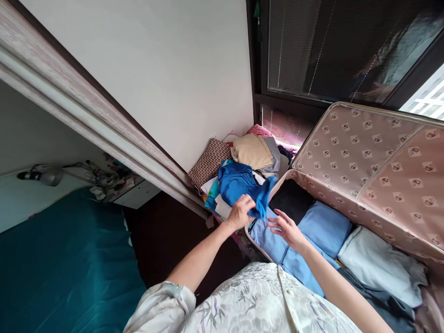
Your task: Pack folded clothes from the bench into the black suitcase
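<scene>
A bright blue garment (236, 181) lies partly on a heap of clothes, with its near end lifted and blurred by motion. My left hand (242, 210) grips that near end, fingers closed on the cloth. To the right, my right hand (284, 227) is apart from the cloth, its fingers spread, over the open suitcase (374, 203). Below it inside the case are light blue clothes (277, 240). A black folded item (293, 198), a folded blue garment (325, 226) and a pale grey garment (381, 263) also lie in the case.
Behind the blue garment are folded beige trousers (253, 151) and a brown patterned cushion (211, 162). The suitcase lid (381, 157) leans against the dark window frame (287, 104). A teal-covered bed (69, 263) stands at left, beyond the dark floor (156, 245).
</scene>
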Demonstrator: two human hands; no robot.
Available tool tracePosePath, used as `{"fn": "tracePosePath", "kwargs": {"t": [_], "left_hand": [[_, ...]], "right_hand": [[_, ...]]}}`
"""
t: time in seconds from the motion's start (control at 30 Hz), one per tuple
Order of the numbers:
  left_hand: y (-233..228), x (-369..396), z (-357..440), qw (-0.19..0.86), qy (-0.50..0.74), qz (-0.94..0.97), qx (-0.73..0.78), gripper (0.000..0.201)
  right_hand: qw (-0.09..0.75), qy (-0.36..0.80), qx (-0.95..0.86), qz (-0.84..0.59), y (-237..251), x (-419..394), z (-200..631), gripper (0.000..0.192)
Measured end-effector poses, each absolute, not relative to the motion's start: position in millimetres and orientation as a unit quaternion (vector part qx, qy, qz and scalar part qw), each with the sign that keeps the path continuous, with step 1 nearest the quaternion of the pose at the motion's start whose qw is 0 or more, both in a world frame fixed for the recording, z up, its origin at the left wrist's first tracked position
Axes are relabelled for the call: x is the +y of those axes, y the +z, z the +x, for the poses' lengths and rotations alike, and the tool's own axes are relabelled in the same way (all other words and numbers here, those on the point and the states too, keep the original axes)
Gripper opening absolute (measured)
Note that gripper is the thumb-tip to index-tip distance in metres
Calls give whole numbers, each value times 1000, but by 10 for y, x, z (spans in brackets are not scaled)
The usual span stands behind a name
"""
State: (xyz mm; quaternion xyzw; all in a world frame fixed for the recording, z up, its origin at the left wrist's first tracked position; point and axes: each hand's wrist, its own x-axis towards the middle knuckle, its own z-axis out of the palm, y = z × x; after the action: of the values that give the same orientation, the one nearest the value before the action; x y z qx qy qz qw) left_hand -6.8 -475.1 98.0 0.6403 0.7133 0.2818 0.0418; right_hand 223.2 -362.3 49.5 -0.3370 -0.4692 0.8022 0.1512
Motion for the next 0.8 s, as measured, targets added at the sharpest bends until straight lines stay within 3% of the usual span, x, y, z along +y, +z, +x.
{"fn": "tracePosePath", "kwargs": {"t": [0.07, 0.17, 0.27, 0.4, 0.53, 0.7, 0.8], "left_hand": [[881, -4930, 215, 70, 209, 720, 658, 18], [779, -5108, 380, 153, 173, 758, 610, 28], [817, -5086, 197, 215, 267, 721, 602, 30], [1005, -4697, -416, 139, 349, 548, 748, 25], [1123, -4105, -1028, 94, 228, 397, 884, 48], [992, -3616, -1200, 229, 62, 343, 909, 86], [859, -3538, -1124, 268, 39, 349, 897, 79]], "right_hand": [[137, 862, -358, -332, 558, -3641, 2100, 65], [140, 857, -311, -387, 469, -3716, 1963, 50], [152, 831, -300, -443, 299, -3838, 1922, 49], [168, 829, -276, -455, 193, -3932, 1941, 51], [176, 820, -285, -464, 218, -3908, 1952, 51], [172, 831, -279, -450, 248, -3881, 1968, 61], [159, 834, -272, -452, 246, -3878, 1980, 62]]}}
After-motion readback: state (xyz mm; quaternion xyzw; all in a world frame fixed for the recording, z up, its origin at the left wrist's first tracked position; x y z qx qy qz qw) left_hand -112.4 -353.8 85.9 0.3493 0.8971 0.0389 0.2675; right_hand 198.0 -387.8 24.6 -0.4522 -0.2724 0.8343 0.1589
